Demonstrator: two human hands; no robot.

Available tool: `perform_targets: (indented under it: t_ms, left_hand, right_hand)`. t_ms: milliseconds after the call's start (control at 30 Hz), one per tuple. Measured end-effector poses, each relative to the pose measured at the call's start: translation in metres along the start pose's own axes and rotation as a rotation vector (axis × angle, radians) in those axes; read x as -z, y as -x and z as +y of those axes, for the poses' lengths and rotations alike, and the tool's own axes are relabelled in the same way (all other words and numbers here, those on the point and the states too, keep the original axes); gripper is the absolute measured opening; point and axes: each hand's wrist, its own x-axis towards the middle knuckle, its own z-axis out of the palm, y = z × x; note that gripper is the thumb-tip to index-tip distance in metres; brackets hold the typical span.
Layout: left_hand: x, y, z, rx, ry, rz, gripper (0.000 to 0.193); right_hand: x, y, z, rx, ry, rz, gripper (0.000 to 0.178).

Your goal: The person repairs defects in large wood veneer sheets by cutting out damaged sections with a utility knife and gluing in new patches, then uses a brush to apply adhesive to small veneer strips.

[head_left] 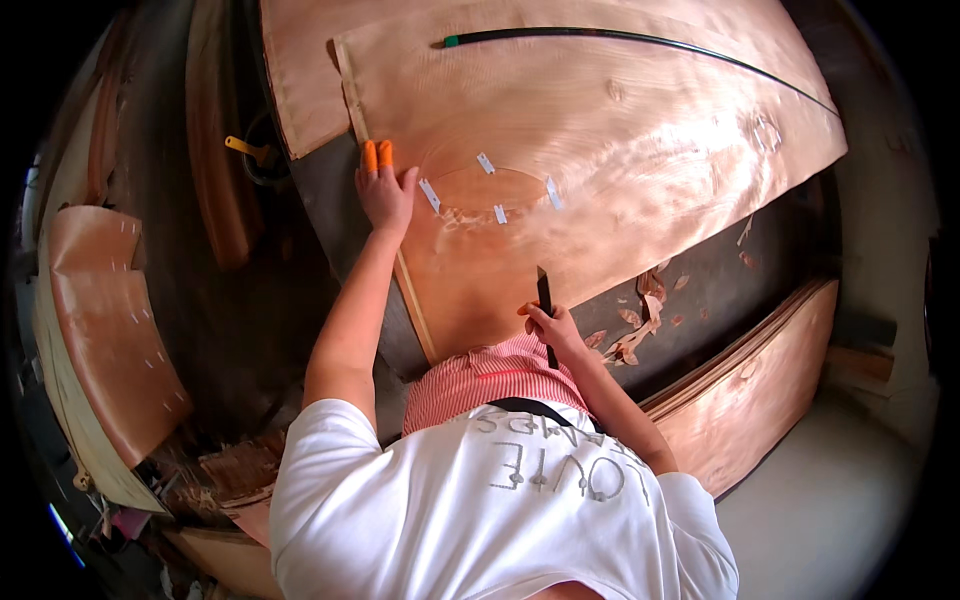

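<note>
A large thin sheet of wood veneer point(480, 285) lies before me. Short white tape strips point(486, 163) sit around an oval patch point(490, 188) in it. My left hand point(386, 196) rests at the sheet's left edge, fingers stretched out, orange covers on two fingertips. Close to my body, above the near part of the sheet, my right hand point(552, 328) is closed around a dark flat knife point(544, 290), its slanted tip pointing away from me. A long thin black rod point(600, 35) with a green end lies across the far part of the sheet.
Curled veneer scraps point(640, 320) litter the dark surface at right. Beyond them stands a stack of veneer sheets point(750, 390). At left are a yellow-handled tool point(245, 148) in a dark container and a curved veneer piece point(110, 330) with small white strips.
</note>
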Motion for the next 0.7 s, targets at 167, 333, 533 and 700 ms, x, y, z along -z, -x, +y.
perform_targets:
  t_ms: [167, 333, 533, 700]
  left_hand:
    - [0.018, 0.024, -0.018, -0.083, 0.098, 0.01, 0.052]
    - [0.058, 0.087, -0.003, -0.299, -0.185, -0.348, 0.06]
    - [0.07, 0.087, -0.014, -0.327, -0.213, -0.434, 0.064]
    - [0.077, 0.08, -0.021, -0.403, -0.224, -0.566, 0.07]
  right_hand:
    - [-0.005, 0.02, 0.017, 0.063, 0.055, -0.005, 0.022]
    - [-0.016, 0.049, 0.033, 0.134, -0.073, 0.013, 0.029]
    - [-0.034, 0.073, 0.062, 0.292, -0.392, -0.109, 0.046]
    - [-0.059, 0.086, 0.084, 0.397, -0.596, -0.089, 0.053]
